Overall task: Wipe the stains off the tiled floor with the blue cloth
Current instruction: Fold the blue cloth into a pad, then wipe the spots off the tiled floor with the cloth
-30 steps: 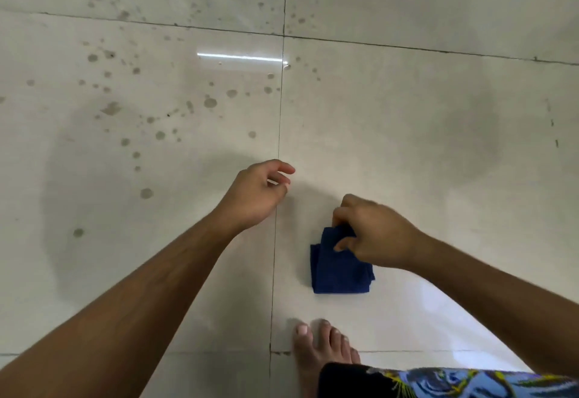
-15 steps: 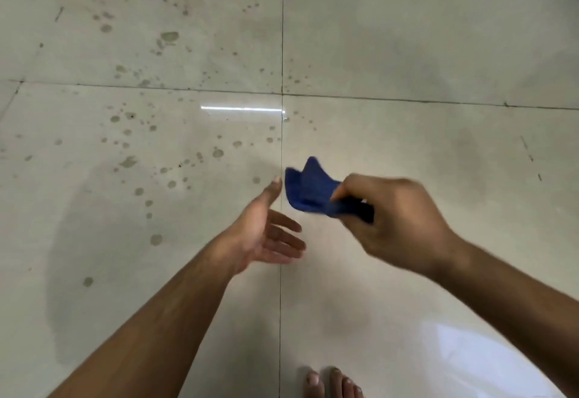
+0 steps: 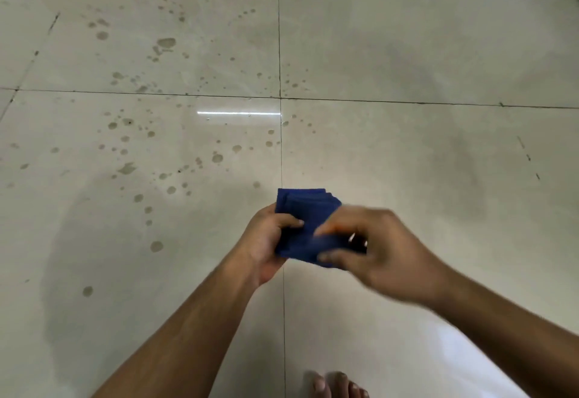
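Note:
A folded blue cloth (image 3: 308,214) is held in the air above the pale tiled floor (image 3: 407,52), between both hands. My left hand (image 3: 266,241) grips its left side, thumb across the front. My right hand (image 3: 376,250), blurred with motion, pinches its lower right edge. Many brownish stains (image 3: 166,42) dot the two left tiles, from the far left down to a spot (image 3: 156,246) left of my left wrist. A few small specks (image 3: 294,85) lie just right of the centre grout line.
Dark grout lines (image 3: 280,52) cross ahead of my hands. My bare toes (image 3: 336,385) show at the bottom edge. A strip of reflected light (image 3: 238,113) glints on the near left tile. The right tiles show faint grey smudges.
My right hand lifted the cloth off the floor and carried it left. My left hand, which was open, has closed on the cloth. The view has tilted to show more floor ahead.

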